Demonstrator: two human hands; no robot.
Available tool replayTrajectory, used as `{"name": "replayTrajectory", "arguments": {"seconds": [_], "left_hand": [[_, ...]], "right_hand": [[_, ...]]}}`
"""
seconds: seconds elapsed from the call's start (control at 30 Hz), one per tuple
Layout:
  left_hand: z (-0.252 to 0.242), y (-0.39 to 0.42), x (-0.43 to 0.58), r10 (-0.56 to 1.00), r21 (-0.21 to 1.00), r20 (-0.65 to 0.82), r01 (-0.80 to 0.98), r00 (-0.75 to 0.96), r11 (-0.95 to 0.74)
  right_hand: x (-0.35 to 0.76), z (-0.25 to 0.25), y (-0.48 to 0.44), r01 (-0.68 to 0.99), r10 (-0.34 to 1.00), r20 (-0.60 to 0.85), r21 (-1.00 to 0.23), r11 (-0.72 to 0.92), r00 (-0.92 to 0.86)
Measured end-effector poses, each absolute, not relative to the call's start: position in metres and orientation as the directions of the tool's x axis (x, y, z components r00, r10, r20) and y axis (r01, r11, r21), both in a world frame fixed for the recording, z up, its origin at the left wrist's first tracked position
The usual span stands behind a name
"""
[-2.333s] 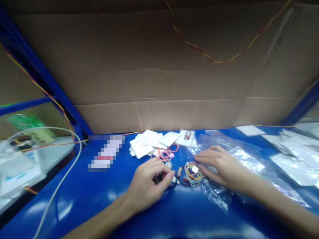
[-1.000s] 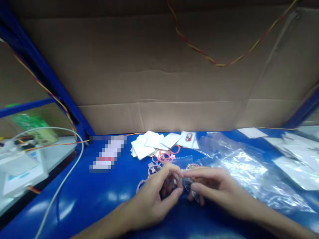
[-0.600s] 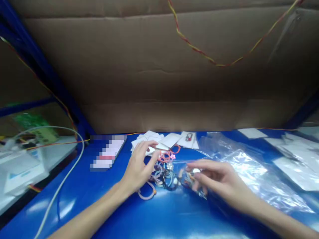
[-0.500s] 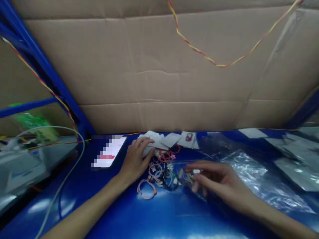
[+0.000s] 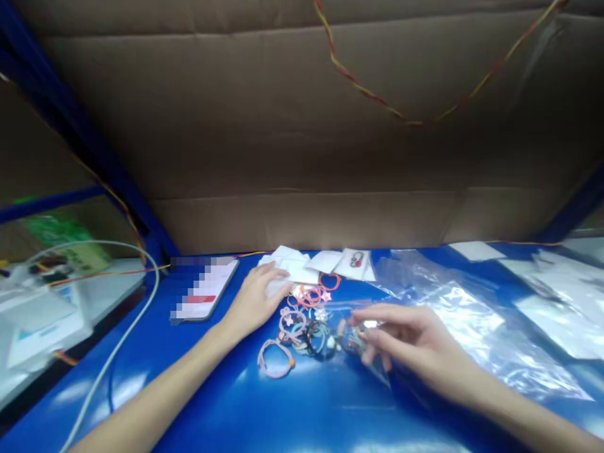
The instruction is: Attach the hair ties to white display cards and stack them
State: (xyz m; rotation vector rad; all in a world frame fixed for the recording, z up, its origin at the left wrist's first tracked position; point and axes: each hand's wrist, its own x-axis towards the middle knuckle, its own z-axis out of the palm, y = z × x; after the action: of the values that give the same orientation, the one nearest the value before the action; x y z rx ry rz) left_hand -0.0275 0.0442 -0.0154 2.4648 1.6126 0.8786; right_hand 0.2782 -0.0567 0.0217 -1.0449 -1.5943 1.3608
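Observation:
My left hand [image 5: 257, 297] lies at the near left edge of some white cards [image 5: 295, 269], its fingers stretched over them. Just right of it is a loose pile of hair ties: an orange-red one [image 5: 309, 296], a lilac one [image 5: 291, 324] and a black one [image 5: 318, 343] among them. A pink hair tie with an orange bead [image 5: 276, 360] sits apart at the front. My right hand [image 5: 401, 336] pinches a small clear bag [image 5: 377, 372] at the pile's right side, with hair ties showing through it. Its exact contents are blurred.
A phone [image 5: 202, 292] lies left of my left hand. Large clear plastic bags [image 5: 472, 314] and white packets [image 5: 557, 308] spread over the right of the blue table [image 5: 302, 415]. Cardboard [image 5: 302, 126] stands behind, with a twisted wire [image 5: 406, 119] hanging. A white cable [image 5: 117, 352] curves at left.
Both hands stay almost where they were, the left fingers shifting very slightly. The cardboard looks darker and the tabletop brighter now.

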Motion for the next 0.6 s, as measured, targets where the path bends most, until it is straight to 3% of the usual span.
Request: {"name": "replayTrajectory", "arguments": {"seconds": [0.33, 0.6], "left_hand": [[-0.017, 0.045, -0.025, 0.872, 0.431, 0.395, 0.780, 0.289, -0.453], [-0.010, 0.042, -0.017, 0.903, 0.644, 0.414, 0.665, 0.114, -0.380]], "right_hand": [[0.278, 0.023, -0.057, 0.103, 0.927, 0.055, -0.990, 0.100, -0.371], [0.279, 0.022, -0.056, 0.089, 0.926, 0.063, -0.991, 0.103, -0.372]]}}
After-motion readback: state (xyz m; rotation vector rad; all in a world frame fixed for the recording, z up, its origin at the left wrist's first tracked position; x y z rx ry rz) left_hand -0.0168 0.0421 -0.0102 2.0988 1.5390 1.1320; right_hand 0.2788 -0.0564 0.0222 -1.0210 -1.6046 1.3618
